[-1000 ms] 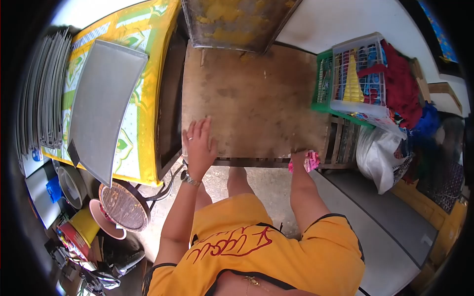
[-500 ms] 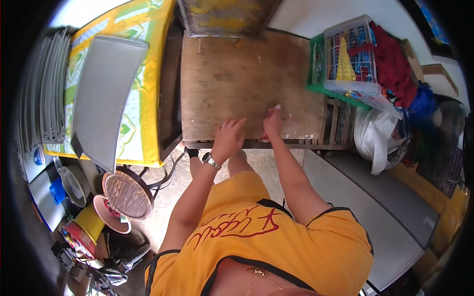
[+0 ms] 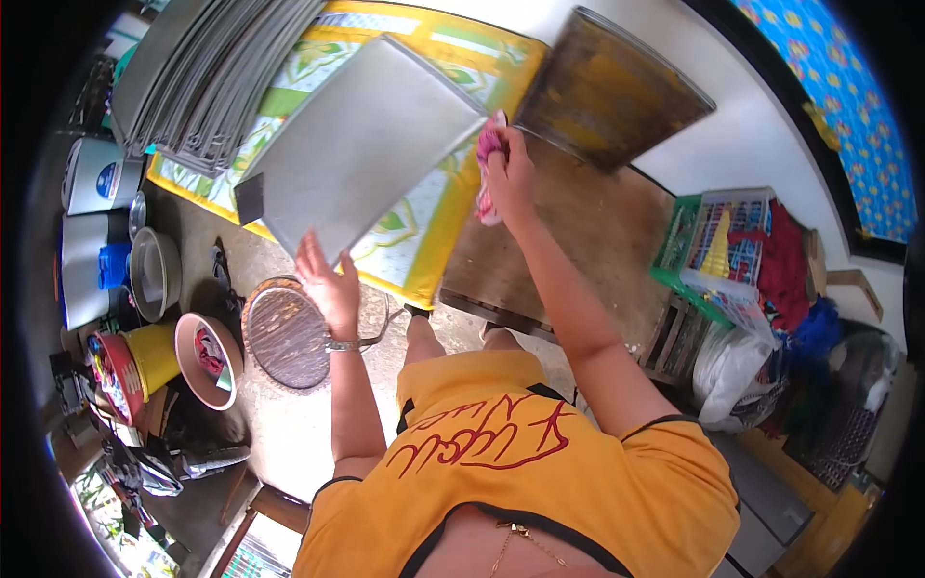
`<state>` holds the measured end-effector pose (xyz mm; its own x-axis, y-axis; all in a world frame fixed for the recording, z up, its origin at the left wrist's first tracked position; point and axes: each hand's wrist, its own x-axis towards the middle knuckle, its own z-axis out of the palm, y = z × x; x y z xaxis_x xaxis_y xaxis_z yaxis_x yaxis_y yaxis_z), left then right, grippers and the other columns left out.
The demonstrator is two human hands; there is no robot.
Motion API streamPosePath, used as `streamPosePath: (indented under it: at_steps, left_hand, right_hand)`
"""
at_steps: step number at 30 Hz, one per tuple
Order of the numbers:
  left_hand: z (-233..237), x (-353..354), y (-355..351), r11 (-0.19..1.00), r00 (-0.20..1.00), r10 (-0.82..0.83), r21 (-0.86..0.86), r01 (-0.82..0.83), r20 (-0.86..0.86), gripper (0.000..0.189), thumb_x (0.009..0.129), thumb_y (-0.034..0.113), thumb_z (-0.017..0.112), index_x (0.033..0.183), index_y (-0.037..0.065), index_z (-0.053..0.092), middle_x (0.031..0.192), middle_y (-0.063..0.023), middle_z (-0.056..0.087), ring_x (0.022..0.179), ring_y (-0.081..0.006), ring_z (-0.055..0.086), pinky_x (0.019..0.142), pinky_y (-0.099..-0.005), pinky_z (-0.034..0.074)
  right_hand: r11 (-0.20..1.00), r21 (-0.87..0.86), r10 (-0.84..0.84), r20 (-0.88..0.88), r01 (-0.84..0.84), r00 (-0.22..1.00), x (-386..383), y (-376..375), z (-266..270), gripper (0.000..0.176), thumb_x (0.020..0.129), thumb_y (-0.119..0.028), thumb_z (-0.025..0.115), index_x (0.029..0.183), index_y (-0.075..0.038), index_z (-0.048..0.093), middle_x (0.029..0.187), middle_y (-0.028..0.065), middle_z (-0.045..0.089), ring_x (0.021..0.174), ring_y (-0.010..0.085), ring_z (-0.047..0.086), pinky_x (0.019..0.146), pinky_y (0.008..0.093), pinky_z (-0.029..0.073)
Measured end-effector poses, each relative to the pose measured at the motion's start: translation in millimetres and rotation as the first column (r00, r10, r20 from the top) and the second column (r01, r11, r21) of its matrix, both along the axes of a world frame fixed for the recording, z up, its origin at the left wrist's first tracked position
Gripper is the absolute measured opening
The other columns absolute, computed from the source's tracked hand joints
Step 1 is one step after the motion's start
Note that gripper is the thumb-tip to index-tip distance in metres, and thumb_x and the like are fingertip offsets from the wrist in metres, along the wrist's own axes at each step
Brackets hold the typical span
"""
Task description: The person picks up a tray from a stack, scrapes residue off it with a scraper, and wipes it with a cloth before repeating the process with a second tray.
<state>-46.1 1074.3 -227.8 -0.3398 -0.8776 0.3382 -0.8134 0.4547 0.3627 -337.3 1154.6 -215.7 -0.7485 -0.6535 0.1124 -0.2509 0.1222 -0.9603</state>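
Clutching a pink cloth [image 3: 491, 140] tight in the right hand [image 3: 511, 180], up against the right corner of the grey tray [image 3: 366, 144] on the yellow tablecloth [image 3: 424, 226]. Spreading the left hand [image 3: 330, 284] wide open, empty, at the tray's near edge. Off right, spotting a white basket [image 3: 732, 279] packed with colourful bits, nested in a green crate [image 3: 677, 241]. Down left, catching a pink bowl [image 3: 190, 378] with something red inside, just beside a yellow bucket [image 3: 154, 354].
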Motion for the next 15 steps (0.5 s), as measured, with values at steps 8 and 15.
streamPosePath:
  at_steps: [8, 15]
  left_hand:
    - [-118, 135, -102, 0.539, 0.913, 0.21, 0.82, 0.192, -0.351, 0.064, 0.089, 0.009, 0.055, 0.143, -0.006, 0.024, 0.083, -0.012, 0.061, 0.063, -0.0153, 0.059, 0.053, -0.0296, 0.051]
    - [-73, 109, -90, 0.43, 0.793, 0.349, 0.837, 0.338, -0.5, 0.06, 0.092, 0.002, 0.049, 0.147, 0.002, 0.024, 0.087, -0.0064, 0.062, 0.063, -0.0084, 0.059, 0.052, -0.0221, 0.053]
  right_hand:
    - [0.833, 0.54, 0.363, -0.695, 0.118, 0.621, -2, -123, -94, 0.077, 0.083, -0.061, 0.053, 0.143, -0.014, 0.038, 0.148, 0.0212, 0.031, 0.137, 0.0446, 0.026, 0.111, 0.0563, 0.018]
    - [0.812, 0.578, 0.477, -0.578, -0.081, 0.662, 185, -135, -69, 0.085, 0.083, -0.053, 0.058, 0.142, 0.001, 0.032, 0.149, 0.0266, 0.025, 0.137, 0.0454, 0.025, 0.112, 0.0542, 0.02]
